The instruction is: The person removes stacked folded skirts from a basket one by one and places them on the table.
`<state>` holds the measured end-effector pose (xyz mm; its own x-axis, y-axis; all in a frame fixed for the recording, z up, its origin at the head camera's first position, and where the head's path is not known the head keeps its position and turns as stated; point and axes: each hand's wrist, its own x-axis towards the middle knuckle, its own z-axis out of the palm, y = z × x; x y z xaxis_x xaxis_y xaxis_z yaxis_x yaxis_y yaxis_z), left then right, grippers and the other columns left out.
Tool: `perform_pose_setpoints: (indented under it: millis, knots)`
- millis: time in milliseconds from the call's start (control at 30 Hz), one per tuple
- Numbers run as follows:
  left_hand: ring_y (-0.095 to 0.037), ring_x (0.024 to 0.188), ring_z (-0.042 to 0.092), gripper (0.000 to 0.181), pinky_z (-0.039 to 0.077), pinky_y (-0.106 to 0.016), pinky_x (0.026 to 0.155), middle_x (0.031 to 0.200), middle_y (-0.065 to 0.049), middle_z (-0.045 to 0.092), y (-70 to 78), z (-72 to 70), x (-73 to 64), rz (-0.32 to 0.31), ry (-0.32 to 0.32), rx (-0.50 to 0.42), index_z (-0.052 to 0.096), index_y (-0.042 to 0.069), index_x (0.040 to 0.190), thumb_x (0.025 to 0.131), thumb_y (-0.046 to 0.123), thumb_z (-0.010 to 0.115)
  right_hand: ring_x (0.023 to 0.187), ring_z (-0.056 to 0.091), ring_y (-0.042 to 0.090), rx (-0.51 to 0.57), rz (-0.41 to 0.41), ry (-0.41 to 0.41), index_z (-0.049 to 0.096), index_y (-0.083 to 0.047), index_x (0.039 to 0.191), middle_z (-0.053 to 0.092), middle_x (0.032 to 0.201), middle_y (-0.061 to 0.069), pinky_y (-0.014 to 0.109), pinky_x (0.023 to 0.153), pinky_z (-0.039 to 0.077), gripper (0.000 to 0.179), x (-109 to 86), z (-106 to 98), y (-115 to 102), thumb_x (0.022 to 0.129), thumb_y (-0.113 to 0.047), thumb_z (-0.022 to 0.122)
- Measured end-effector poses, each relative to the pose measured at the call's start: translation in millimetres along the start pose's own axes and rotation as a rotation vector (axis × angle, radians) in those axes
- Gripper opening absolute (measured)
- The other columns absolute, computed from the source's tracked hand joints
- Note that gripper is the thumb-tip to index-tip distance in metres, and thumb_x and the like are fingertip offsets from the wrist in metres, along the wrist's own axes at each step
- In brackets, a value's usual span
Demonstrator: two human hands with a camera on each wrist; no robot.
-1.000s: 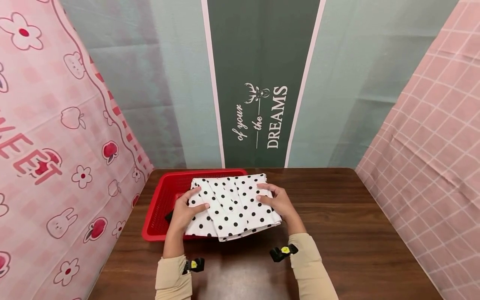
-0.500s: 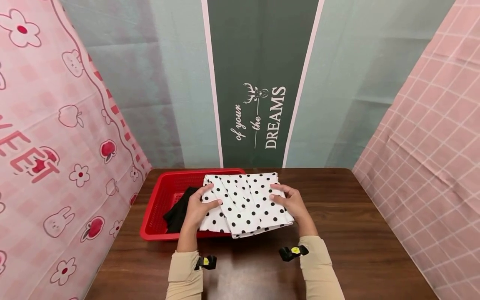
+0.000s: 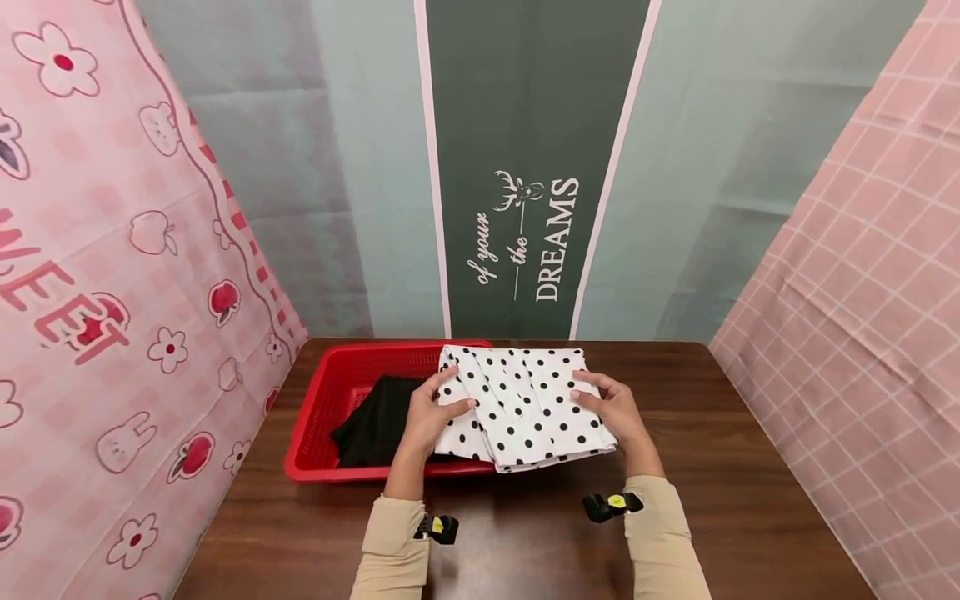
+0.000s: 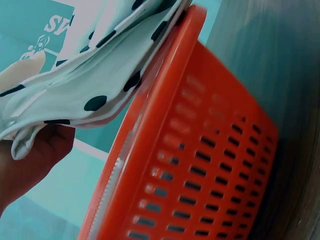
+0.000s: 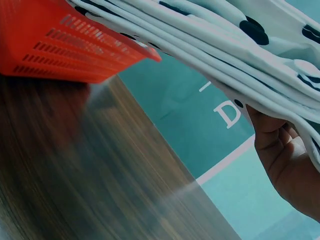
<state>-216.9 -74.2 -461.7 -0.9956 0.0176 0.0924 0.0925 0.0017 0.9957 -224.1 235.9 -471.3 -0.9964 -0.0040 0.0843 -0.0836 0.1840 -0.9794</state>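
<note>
"What carries everything?"

"A brown wood-grain worktop (image 3: 720, 500). A red perforated plastic basket (image 3: 360, 474) stands by its far left corner."

"And the main piece?"

"A folded white fabric with black polka dots (image 3: 525, 408). It's held up over the basket's right end and reaches past that edge above the worktop. The right wrist view shows several layers with open space under the right part. Whether it touches the basket's rim, I can't tell."

"Anything inside the basket?"

"A black cloth (image 3: 378, 425), lying toward the front edge, partly hidden by the dotted piece."

"How are the fingers?"

"Partly closed on the fabric, on both sides. The left hand (image 3: 431, 412) grips its left edge, thumb and a finger on top, other fingers underneath. The right hand (image 3: 615, 408) grips the right edge much the same way. Each wrist wears a small black camera, 2 in all."

"So which step is this?"

"I'd call it handling the folded bundle in the air, at the basket's right edge."

"What would the next move call for?"

"Level hands, I'd say, clearance from the rim, and a steady grip so the layers don't slip."
</note>
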Motion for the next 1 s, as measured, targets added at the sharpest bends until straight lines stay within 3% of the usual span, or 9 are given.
perform_pose_setpoints:
  millis: [167,300,433,600,833,1000]
  knots:
    - [-0.028,0.13,0.03,0.062,0.045,-0.036,0.088,0.14,-0.016,0.04,18.9,14.0,-7.7,-0.018,-0.066,-0.043,0.05,-0.001,0.132,0.075,-0.002,0.074,0.131,0.03,0.024,-0.018,0.015,0.017,0.056,0.005,0.123,0.048,0.133,0.018,0.044,0.105,0.023,0.045,-5.3,-13.5,-6.2,0.084,-0.013,0.07]
    - [-0.029,0.123,0.038,0.062,0.045,-0.035,0.088,0.14,-0.019,0.038,27.9,25.5,-9.0,-0.038,-0.11,-0.072,0.047,-0.003,0.134,0.077,-0.005,0.071,0.131,0.03,0.021,-0.066,0.034,0.038,0.057,0.001,0.125,0.048,0.135,0.012,0.04,0.103,0.027,0.052,-0.2,-29.1,5.0,0.083,-0.024,0.072]
    - [-0.029,0.118,0.042,0.063,0.046,-0.037,0.087,0.137,-0.018,0.042,11.1,37.3,4.0,-0.048,-0.131,-0.104,0.049,-0.002,0.133,0.075,-0.006,0.072,0.131,0.029,0.02,-0.081,0.037,0.061,0.056,0.0,0.126,0.051,0.133,0.005,0.037,0.103,0.027,0.054,4.3,-41.3,8.0,0.082,-0.027,0.073]
    - [-0.027,0.11,0.048,0.058,0.049,-0.027,0.073,0.129,-0.016,0.049,-6.7,55.5,16.4,-0.045,-0.112,-0.118,0.055,0.001,0.127,0.073,-0.003,0.075,0.132,0.028,0.02,-0.072,0.049,0.088,0.056,0.0,0.125,0.054,0.128,-0.003,0.04,0.105,0.024,0.056,7.3,-53.8,14.1,0.081,-0.029,0.074]
    - [-0.023,0.106,0.049,0.051,0.05,-0.027,0.066,0.131,-0.009,0.047,-11.5,79.8,23.1,-0.064,-0.13,-0.07,0.06,0.004,0.122,0.073,-0.002,0.075,0.133,0.024,0.029,-0.077,0.107,0.081,0.052,0.0,0.13,0.04,0.141,0.014,0.049,0.103,0.023,0.06,7.0,-72.5,25.5,0.082,-0.031,0.072]
    - [-0.023,0.108,0.049,0.052,0.05,-0.028,0.069,0.128,-0.01,0.051,-11.6,93.6,31.9,-0.057,-0.14,0.027,0.061,0.003,0.121,0.072,0.001,0.077,0.133,0.022,0.032,-0.063,0.151,0.072,0.05,-0.003,0.132,0.033,0.144,0.018,0.052,0.102,0.023,0.061,12.1,-82.1,32.9,0.083,-0.033,0.071]
